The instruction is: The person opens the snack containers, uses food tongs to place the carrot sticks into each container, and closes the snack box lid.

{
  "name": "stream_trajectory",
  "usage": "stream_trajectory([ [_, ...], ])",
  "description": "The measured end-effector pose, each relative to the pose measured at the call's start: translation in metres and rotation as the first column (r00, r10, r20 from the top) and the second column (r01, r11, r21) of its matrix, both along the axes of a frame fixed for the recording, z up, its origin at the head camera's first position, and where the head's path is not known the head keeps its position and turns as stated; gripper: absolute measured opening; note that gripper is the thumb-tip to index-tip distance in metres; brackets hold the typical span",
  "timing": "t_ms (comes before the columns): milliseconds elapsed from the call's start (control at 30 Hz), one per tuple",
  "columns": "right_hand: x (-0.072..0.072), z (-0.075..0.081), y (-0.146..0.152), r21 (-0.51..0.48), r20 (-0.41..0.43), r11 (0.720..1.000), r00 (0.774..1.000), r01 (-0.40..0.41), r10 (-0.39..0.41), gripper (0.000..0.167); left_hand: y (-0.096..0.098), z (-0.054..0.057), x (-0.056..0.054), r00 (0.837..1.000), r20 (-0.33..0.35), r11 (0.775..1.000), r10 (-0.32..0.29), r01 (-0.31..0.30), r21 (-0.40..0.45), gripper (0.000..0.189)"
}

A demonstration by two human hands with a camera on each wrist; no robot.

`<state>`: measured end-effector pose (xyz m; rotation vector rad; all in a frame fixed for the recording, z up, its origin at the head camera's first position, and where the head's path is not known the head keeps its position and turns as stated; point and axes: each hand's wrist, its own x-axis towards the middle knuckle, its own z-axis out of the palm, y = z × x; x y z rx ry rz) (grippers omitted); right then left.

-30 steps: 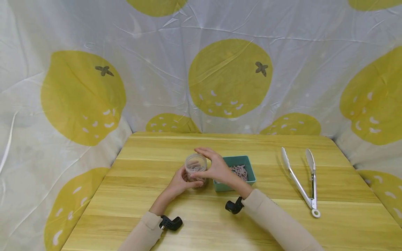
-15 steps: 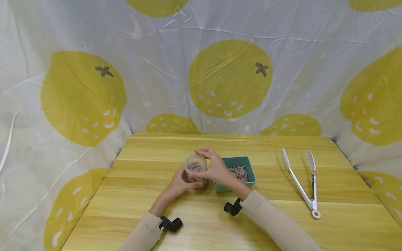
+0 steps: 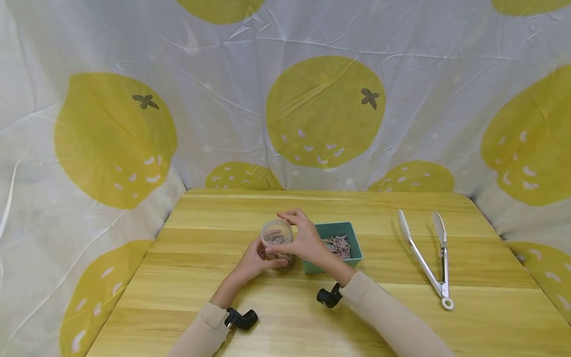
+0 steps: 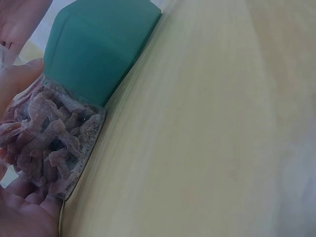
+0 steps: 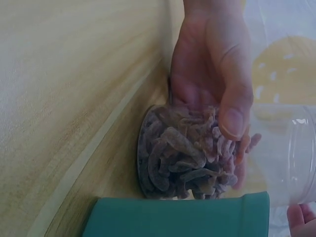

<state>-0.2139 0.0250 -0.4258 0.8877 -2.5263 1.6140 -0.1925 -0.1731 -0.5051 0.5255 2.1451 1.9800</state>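
A clear plastic jar [image 3: 277, 229] stands upright on the wooden table, its lower part filled with brownish-purple dried strips [image 5: 182, 158]. My left hand [image 3: 251, 262] grips the jar low on its side, thumb across the near face. At the top, my right hand [image 3: 308, 242] spans the rim, its thumb at the near side and fingers at the far side. Right beside the jar is a teal rectangular container [image 3: 352, 243], holding more of the same strips [image 3: 340, 246]. The right forearm crosses over part of this container and hides some of it.
Metal tongs [image 3: 424, 263] with pale scalloped tips lie spread apart on the right of the table [image 3: 214, 208]. A white cloth with yellow lemons [image 3: 325, 109] hangs along the back and sides. Each wrist carries a black camera [image 3: 243, 319].
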Motion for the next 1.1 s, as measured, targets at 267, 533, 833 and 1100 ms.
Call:
stream_trajectory([
  [267, -0.004, -0.002, 0.007, -0.003, -0.007, 0.997, 0.997, -0.079, 0.079, 0.077, 0.001, -0.001, -0.001, 1.0, -0.023, 1.0, 0.004, -0.004, 0.005, 0.078],
  [533, -0.006, -0.001, 0.011, 0.013, 0.004, 0.987, 0.987, -0.159, 0.159, 0.073, 0.001, 0.0, -0.001, 1.0, -0.007, 1.0, 0.019, -0.019, 0.005, 0.079],
  [833, -0.005, -0.002, 0.01, 0.036, -0.011, 0.99, 0.991, -0.135, 0.136, 0.075, 0.0, -0.001, 0.0, 1.0, 0.0, 1.0, 0.016, -0.016, 0.004, 0.078],
  [1100, -0.003, -0.004, 0.004, 0.019, -0.034, 0.997, 0.997, -0.075, 0.076, 0.075, -0.001, -0.001, -0.001, 1.0, 0.014, 1.0, 0.02, -0.02, 0.001, 0.079],
])
